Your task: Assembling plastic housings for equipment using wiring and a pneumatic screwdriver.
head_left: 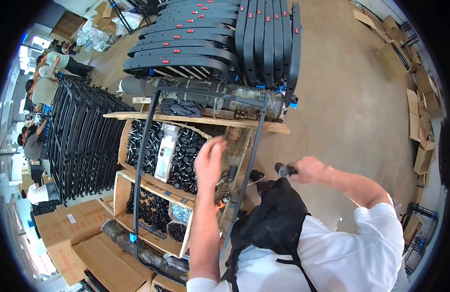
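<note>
My left hand is raised over the parts boxes, just inside the right bar of a dark metal frame. Its fingers are closed together and slightly blurred; anything between them is hidden. My right hand is wrapped round a short tool with a dark handle and a greyish end, out to the right of the frame; its exact kind is unclear. Beneath the frame, a cardboard box holds many black-headed bolts. On these bolts lies a white phone-like device in a clear wrap.
A lower wooden bin holds small dark parts and a bag of silvery ones. An orange-and-black tool hangs nearby. Black frames with red tabs are stacked ahead, more dark frames at left. Cartons stand lower left; people work far left.
</note>
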Demonstrator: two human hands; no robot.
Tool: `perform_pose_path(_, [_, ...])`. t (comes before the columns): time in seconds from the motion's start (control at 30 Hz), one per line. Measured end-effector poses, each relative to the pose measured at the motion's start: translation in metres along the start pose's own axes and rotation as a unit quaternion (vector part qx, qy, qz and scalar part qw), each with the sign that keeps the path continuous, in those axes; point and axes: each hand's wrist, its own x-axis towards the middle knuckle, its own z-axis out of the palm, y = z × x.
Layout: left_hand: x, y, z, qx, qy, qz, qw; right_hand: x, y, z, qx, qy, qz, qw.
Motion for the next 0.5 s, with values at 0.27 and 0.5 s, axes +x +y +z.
perform_pose_path(0.27, [0.084, 0.103, 0.125, -0.185, -0.267, 0.065, 0.943, -0.030, -0.027, -0.162, -0.028, 0.296, 0.013, 0.955])
perform_pose_path(0.5, [0.108, 0.088, 0.139, -0.228, -0.221, 0.041, 0.947, 0.013, -0.043, -0.200, 0.001, 0.235, 0.037, 0.971])
